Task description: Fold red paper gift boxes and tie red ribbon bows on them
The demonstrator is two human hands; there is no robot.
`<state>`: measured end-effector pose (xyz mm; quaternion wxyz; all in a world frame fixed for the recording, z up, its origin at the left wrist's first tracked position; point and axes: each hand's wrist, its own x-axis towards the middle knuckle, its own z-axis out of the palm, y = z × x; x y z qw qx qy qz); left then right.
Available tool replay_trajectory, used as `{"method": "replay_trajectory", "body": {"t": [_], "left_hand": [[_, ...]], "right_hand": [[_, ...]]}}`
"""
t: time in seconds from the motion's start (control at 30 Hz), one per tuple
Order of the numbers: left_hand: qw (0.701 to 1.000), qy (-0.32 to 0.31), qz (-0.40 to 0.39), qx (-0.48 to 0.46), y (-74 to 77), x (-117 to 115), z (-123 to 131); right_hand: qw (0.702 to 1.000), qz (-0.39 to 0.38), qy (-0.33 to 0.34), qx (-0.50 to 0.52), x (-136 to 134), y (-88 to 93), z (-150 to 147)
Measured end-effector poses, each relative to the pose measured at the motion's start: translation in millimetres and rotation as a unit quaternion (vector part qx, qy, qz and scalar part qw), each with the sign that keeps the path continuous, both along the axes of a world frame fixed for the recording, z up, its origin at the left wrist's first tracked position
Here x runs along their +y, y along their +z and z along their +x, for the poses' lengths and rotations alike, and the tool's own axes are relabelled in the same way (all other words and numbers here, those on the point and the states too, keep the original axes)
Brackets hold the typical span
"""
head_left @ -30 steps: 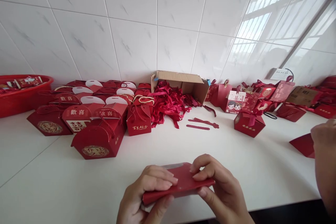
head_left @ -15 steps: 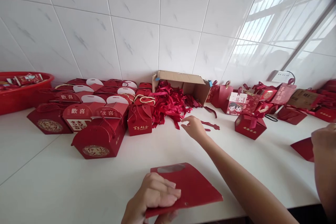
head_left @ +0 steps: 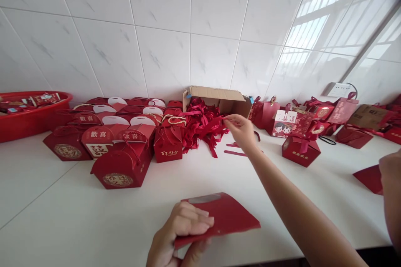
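Observation:
My left hand [head_left: 184,231] grips a flat, folded red box [head_left: 232,217] at its near left edge, fingers on top and thumb below. The flat box has an oval cutout at its far edge. My right hand [head_left: 241,131] reaches out to the pile of red ribbons [head_left: 203,125], thumb and fingers pinched on a ribbon at the pile's right side. The ribbons spill from an open cardboard box [head_left: 216,91] lying by the wall. Thin dark red strips [head_left: 234,152] lie on the table under my right wrist.
Several assembled red gift boxes [head_left: 117,169] stand on the left, beside a red basin [head_left: 28,123] of packets. More boxes [head_left: 300,149] are at the right. Another person's hand [head_left: 390,175] holds a red piece at the right edge of the white table [head_left: 81,225].
My right hand has moved up over the ribbon pile and closed on a ribbon, which is now lifted a little. The flat box in my left hand is tilted slightly. The view has shifted a little.

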<state>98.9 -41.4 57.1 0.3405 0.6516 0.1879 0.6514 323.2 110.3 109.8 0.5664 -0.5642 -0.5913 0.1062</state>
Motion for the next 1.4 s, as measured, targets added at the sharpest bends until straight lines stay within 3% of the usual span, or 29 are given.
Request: {"method": "replay_trajectory", "body": {"t": [0.13,0.23,0.37,0.5,0.6,0.63,0.67,0.77,0.83,0.9,1.03,1.27,1.33,1.4], "left_hand": [[1.0,0.017,-0.006,0.004,0.0,0.3,3.0],[0.999,0.025,0.003,0.023,-1.0,0.5,3.4],[0.998,0.065,-0.009,0.02,0.5,-0.2,1.9],[0.991,0.119,-0.054,0.032,6.4,1.9,-10.7],[0.981,0.163,-0.095,0.048,9.8,6.8,-24.3],[0.977,0.177,-0.11,0.047,10.1,8.6,-27.9],[0.973,0.189,-0.126,0.043,10.0,10.3,-30.5],[0.958,0.21,-0.194,0.008,7.9,13.8,-32.6],[0.946,0.215,-0.24,-0.014,6.3,15.1,-31.3],[0.943,0.211,-0.257,-0.019,5.7,16.5,-30.0],[0.938,0.214,-0.273,-0.004,6.6,21.9,-30.3],[0.921,0.235,-0.31,0.015,4.7,33.1,-32.9],[0.912,0.253,-0.323,0.014,5.0,33.1,-31.6],[0.908,0.262,-0.326,0.013,6.6,31.8,-29.5]], "right_hand": [[0.987,0.077,0.059,0.129,-33.6,33.1,28.2],[0.974,0.054,0.081,0.206,-51.4,47.6,41.6],[0.993,-0.026,0.039,0.106,-75.9,60.9,44.8],[0.996,0.013,0.072,0.051,-90.4,65.7,45.7],[0.993,-0.079,0.008,-0.085,-75.7,43.9,48.7],[0.967,-0.161,-0.023,-0.194,-67.3,30.8,49.5],[0.952,-0.198,-0.025,-0.234,-58.6,16.1,50.0],[0.924,-0.25,-0.042,-0.286,-39.3,-26.5,50.8],[0.915,-0.258,-0.048,-0.306,-34.6,-43.6,51.5],[0.913,-0.251,-0.028,-0.32,-35.0,-49.1,51.6],[0.911,-0.221,0.086,-0.336,-49.0,-44.4,41.6],[0.878,-0.201,0.275,-0.336,-95.1,-58.5,-12.7],[0.885,-0.188,0.282,-0.32,-88.9,-60.7,-14.2],[0.912,-0.185,0.217,-0.296,-70.1,-60.6,0.5]]}}
